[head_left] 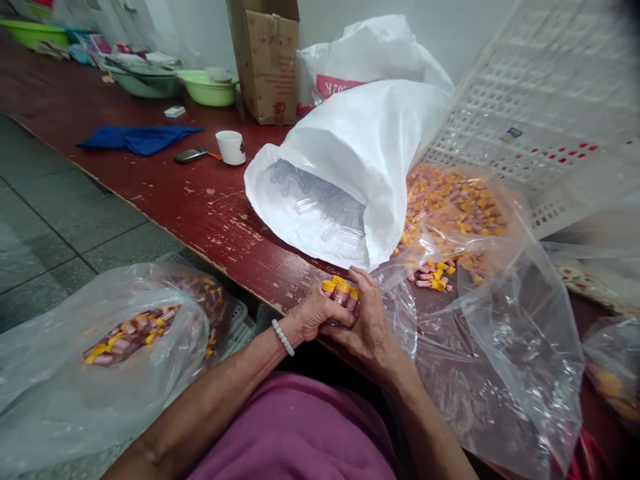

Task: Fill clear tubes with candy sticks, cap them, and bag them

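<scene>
Several small clear vials with yellow caps and pinkish contents are bunched between my two hands at the table's front edge. My left hand, with a pale bead bracelet on its wrist, wraps round them from the left. From the right, my right hand closes on the same bunch, its fingers curled. Just beyond lies a white sack, its mouth facing me, with clear empty tubes inside. Right of it, a clear plastic bag holds many yellow-capped vials, some loose at its mouth.
An open plastic bag of capped vials sits low at the left. On the red table are a white cup, a phone, a blue cloth, a carton and green basins. A white perforated basket leans at the right.
</scene>
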`<state>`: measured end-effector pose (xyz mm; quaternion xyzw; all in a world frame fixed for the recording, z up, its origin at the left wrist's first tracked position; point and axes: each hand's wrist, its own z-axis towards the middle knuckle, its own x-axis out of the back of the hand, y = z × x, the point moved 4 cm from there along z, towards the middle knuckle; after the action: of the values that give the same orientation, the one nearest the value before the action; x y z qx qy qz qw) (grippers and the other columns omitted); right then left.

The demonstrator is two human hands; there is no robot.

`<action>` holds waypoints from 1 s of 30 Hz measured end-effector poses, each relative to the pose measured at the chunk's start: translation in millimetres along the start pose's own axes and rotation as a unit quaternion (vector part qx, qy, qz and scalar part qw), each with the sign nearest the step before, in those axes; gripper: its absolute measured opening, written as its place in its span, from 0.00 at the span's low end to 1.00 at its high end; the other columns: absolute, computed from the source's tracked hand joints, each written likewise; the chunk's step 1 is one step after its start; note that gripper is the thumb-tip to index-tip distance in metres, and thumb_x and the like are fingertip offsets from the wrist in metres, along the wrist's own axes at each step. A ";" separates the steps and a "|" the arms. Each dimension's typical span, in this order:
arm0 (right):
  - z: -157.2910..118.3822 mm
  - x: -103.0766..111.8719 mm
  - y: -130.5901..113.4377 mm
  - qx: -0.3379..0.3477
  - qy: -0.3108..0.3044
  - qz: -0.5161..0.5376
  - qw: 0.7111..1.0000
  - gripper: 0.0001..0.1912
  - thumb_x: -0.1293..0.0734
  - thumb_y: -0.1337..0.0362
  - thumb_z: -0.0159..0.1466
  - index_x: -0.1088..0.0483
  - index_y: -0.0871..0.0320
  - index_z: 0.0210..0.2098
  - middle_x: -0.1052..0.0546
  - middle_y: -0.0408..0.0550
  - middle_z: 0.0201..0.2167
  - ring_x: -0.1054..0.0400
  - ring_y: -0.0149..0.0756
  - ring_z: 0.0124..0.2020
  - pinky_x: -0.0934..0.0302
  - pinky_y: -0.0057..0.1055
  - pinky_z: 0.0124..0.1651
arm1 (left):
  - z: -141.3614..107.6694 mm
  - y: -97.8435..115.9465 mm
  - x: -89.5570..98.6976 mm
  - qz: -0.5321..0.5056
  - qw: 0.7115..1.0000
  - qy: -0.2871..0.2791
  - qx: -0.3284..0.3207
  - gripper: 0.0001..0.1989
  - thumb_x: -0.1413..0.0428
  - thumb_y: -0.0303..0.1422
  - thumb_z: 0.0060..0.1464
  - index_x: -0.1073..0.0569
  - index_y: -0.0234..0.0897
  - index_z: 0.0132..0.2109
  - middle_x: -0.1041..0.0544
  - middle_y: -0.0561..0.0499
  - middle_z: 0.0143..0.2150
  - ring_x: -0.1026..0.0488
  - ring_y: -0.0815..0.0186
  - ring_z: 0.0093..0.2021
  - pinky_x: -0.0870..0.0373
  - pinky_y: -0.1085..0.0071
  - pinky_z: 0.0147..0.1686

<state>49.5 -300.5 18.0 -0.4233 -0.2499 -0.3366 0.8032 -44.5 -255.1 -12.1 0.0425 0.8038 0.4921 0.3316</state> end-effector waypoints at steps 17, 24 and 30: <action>-2.4 1.8 -5.0 -0.081 -0.055 0.082 0.992 0.51 0.24 0.60 0.46 0.53 0.56 0.63 0.42 0.56 0.61 0.45 0.46 0.61 0.46 0.44 0.61 | -0.3 -0.1 11.3 -0.049 0.999 0.002 -0.022 0.13 0.39 0.18 0.27 0.31 0.32 0.25 0.31 0.57 0.22 0.35 0.74 0.22 0.37 0.77 0.23; -1.0 -6.0 -2.3 -0.077 -0.050 0.092 0.992 0.37 0.26 0.61 0.50 0.41 0.54 0.57 0.30 0.52 0.52 0.34 0.45 0.52 0.38 0.44 0.54 | -3.6 -1.4 22.4 -0.048 0.999 0.014 -0.021 0.13 0.37 0.20 0.26 0.29 0.31 0.25 0.29 0.55 0.23 0.34 0.73 0.22 0.35 0.77 0.22; 1.2 -6.1 -4.4 -0.038 -0.037 0.049 0.997 0.33 0.27 0.58 0.50 0.37 0.54 0.54 0.27 0.52 0.48 0.31 0.47 0.47 0.36 0.47 0.51 | -10.6 2.7 15.3 -0.113 0.993 -0.031 0.012 0.16 0.36 0.20 0.21 0.29 0.32 0.24 0.30 0.56 0.22 0.33 0.73 0.23 0.33 0.77 0.24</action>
<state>42.1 -299.3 16.7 -0.4778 -0.2455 -0.2904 0.7919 -63.1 -255.8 -14.2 -0.0297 0.7986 0.4400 0.4095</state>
